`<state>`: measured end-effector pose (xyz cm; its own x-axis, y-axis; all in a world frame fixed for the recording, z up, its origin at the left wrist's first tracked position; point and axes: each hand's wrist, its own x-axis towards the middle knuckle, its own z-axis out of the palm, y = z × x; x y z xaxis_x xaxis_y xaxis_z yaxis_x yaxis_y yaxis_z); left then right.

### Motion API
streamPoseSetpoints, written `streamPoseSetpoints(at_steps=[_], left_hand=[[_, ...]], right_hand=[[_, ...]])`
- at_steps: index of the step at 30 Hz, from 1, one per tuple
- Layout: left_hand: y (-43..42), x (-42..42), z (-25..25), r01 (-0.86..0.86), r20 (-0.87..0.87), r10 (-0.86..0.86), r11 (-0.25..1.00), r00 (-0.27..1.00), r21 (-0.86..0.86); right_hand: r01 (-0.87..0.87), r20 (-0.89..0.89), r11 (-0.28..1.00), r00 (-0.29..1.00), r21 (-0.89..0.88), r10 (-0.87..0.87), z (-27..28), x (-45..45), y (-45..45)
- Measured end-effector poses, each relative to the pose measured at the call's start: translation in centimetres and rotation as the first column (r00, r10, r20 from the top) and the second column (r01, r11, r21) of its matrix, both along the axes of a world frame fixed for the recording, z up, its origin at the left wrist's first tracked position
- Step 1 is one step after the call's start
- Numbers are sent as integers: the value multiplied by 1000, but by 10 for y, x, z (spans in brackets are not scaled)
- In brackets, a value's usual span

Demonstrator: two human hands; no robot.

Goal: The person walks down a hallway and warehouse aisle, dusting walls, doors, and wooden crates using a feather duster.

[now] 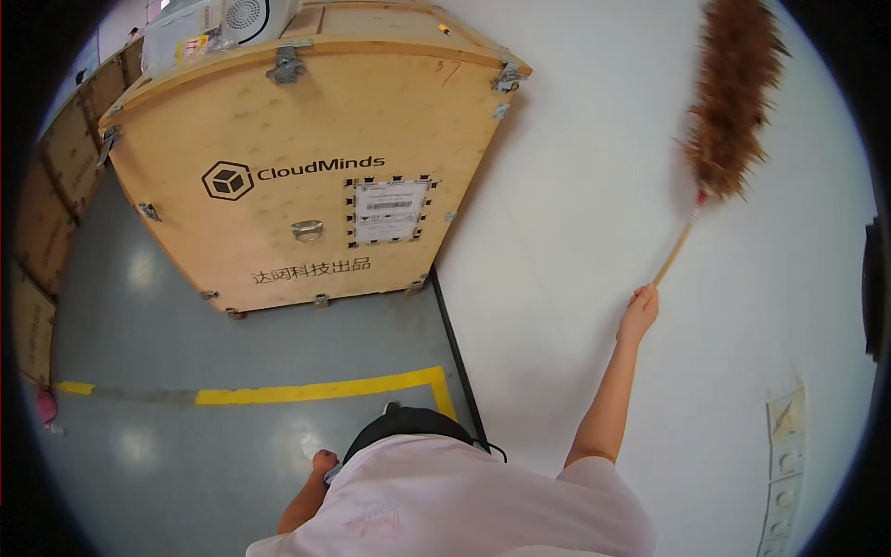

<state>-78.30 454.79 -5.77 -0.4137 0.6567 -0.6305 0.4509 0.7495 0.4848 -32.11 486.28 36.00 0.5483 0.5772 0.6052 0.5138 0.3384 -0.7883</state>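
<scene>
My right hand [638, 314] is wrapped round the thin wooden handle of a feather duster [738, 97], with the arm stretched out to the right. The duster's brown feathers point up against the white wall [557, 204], at the upper right of the view. Low at my left side, by the dark trousers, is my left hand [325, 461] with its fingers curled in. A small light-blue thing [332, 474] shows beside that hand; what it is I cannot make out.
A large wooden crate [269, 121] with metal latches stands ahead, with a plastic-wrapped white device [223, 28] on top. More crates [70, 176] line the left. Yellow tape [316, 392] marks the grey floor. Switch panels [784, 464] are on the wall at lower right.
</scene>
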Motion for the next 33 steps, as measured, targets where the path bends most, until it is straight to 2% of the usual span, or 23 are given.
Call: streamPoseSetpoints(at_steps=[1, 2, 4, 6, 9, 10, 11, 13, 17, 18, 19, 20, 21, 23, 24, 25, 26, 27, 28, 29, 31, 32, 33], left_hand=[[3, -1, 1, -4, -5, 4, 1000, 1000, -9], [7, -2, 1, -15, 14, 15, 999, 1000, -31], [11, -3, -2, -26, 22, 28, 997, 999, -66], [12, -6, -12, -6, 9, 7, 999, 1000, -41], [17, -13, -41, 147, -127, -161, 983, 979, -109], [24, -11, -17, 106, -34, -111, 988, 993, -112], [27, -11, -19, 227, -103, -238, 968, 966, -111], [36, -10, -8, 305, -82, -317, 943, 945, -131], [57, -6, 13, 417, -137, -446, 888, 885, -195], [65, 1, 29, 294, -149, -323, 937, 934, -187], [68, 1, 41, 166, -162, -196, 970, 967, -178], [50, -24, -24, 426, -182, -415, 904, 891, 23], [53, -21, -9, 427, -192, -417, 904, 889, 15], [70, -3, 36, 101, -39, -103, 993, 994, -58], [53, -23, -19, 412, -174, -396, 908, 902, 73], [56, -22, -10, 741, -392, -717, 661, 576, -120], [58, -17, 0, 372, -136, -388, 919, 912, -129], [52, -21, -20, 572, -230, -613, 789, 756, -223], [56, -13, 3, 321, -187, -365, 919, 912, -228], [51, -19, -8, 461, -226, -502, 862, 835, -212], [47, -26, -13, 587, -221, -619, 785, 753, -197], [49, -25, -3, 586, -231, -618, 786, 752, -194], [52, -23, 7, 450, -176, -475, 878, 862, -166]], right_hand=[[32, 158, 999, 987, -4, -31, -6, -2, 11], [27, 153, 1000, 988, -13, -25, -13, -4, 18], [91, 255, 966, 966, -240, -28, -28, -9, 27], [111, 301, 949, 954, -297, -18, -53, -10, 36], [136, 378, 876, 924, -463, 57, -98, -7, 31], [139, 406, 825, 906, -547, 117, -113, -6, 31], [131, 396, 816, 909, -563, 127, -134, -3, 31], [223, 514, 729, 834, -647, 201, -185, 4, 27], [250, 490, 583, 820, -773, 297, -265, 3, 17], [262, 465, 504, 820, -823, 333, -284, 3, 15], [251, 452, 499, 827, -829, 336, -300, 1, 14], [254, 401, 394, 844, -883, 355, -312, 1, 12], [254, 351, 286, 860, -924, 370, -324, 2, 10], [251, 331, 240, 856, -938, 398, -346, 8, 1], [257, 320, 198, 846, -946, 426, -355, 10, -3], [248, 306, 192, 870, -949, 386, -355, 8, -10], [237, 291, 189, 892, -953, 346, -353, 6, -18], [186, 240, 190, 915, -964, 325, -352, 4, -25], [133, 187, 191, 934, -973, 304, -350, 1, -30], [123, 182, 205, 935, -971, 305, -340, -6, -36], [-74, 10, 431, 982, -899, 190, -322, -26, -50], [-80, 6, 439, 982, -895, 190, -320, -36, -51], [-184, -105, 555, 980, -811, 172, -318, -44, -52]])
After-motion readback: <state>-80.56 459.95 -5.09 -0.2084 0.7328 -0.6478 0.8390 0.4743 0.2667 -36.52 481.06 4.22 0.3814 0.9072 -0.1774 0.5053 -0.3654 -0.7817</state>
